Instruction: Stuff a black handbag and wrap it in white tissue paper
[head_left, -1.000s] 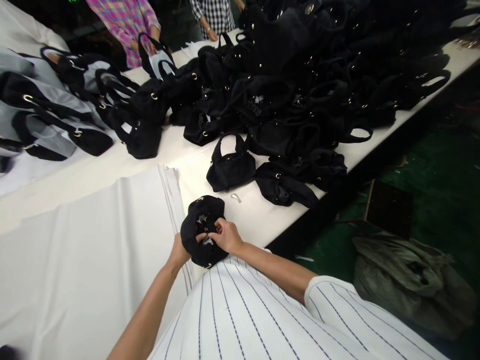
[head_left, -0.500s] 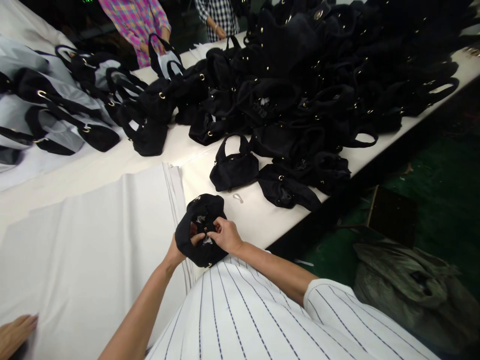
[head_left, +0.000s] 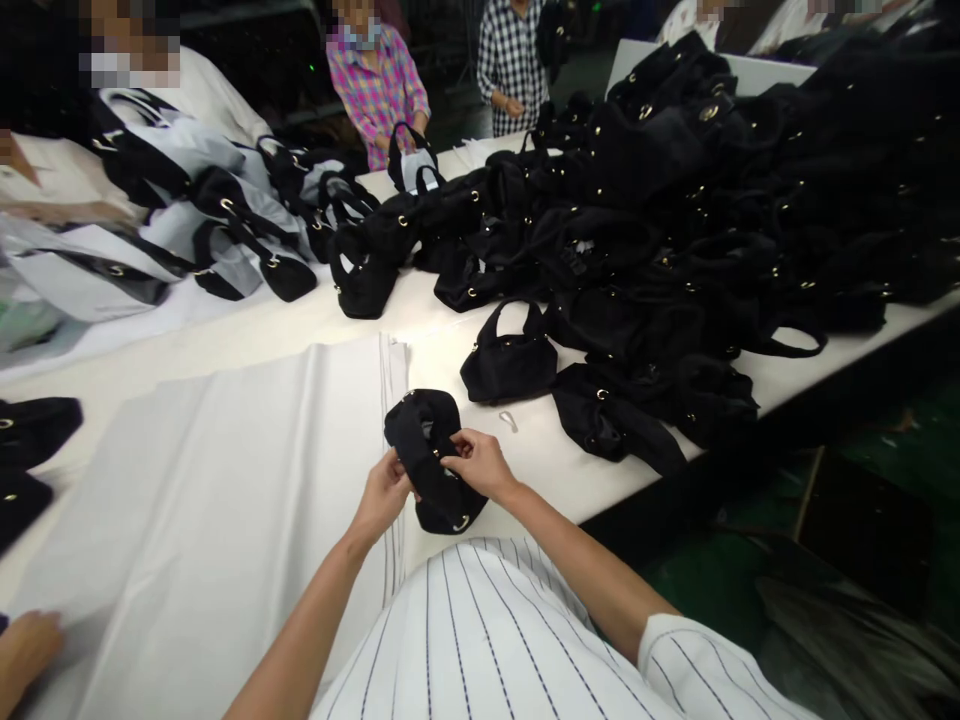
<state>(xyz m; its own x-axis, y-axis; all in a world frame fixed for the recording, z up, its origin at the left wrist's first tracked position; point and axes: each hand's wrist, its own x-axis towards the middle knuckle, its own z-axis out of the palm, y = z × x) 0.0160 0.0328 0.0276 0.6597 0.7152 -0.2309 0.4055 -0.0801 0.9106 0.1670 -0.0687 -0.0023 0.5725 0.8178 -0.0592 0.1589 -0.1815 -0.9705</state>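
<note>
I hold a small black fabric bag (head_left: 431, 450) with gold rings just above the near table edge. My left hand (head_left: 384, 494) grips its left side with curled fingers. My right hand (head_left: 480, 462) pinches the bag's upper rim from the right. Beneath my hands lies a stack of white sheets (head_left: 225, 500). A single black handbag (head_left: 510, 360) stands upright a little beyond, with a small clear loop (head_left: 508, 420) lying on the table beside it.
A large heap of black bags (head_left: 675, 200) fills the white table (head_left: 780, 370) at right and back. Black-and-grey bags (head_left: 217, 220) lie at back left. Two people stand at the far end; another person's hand (head_left: 26, 645) rests at lower left.
The view has tilted up and shifted, showing more of the far end. My hands have turned the bag; its opening now faces less toward me.
</note>
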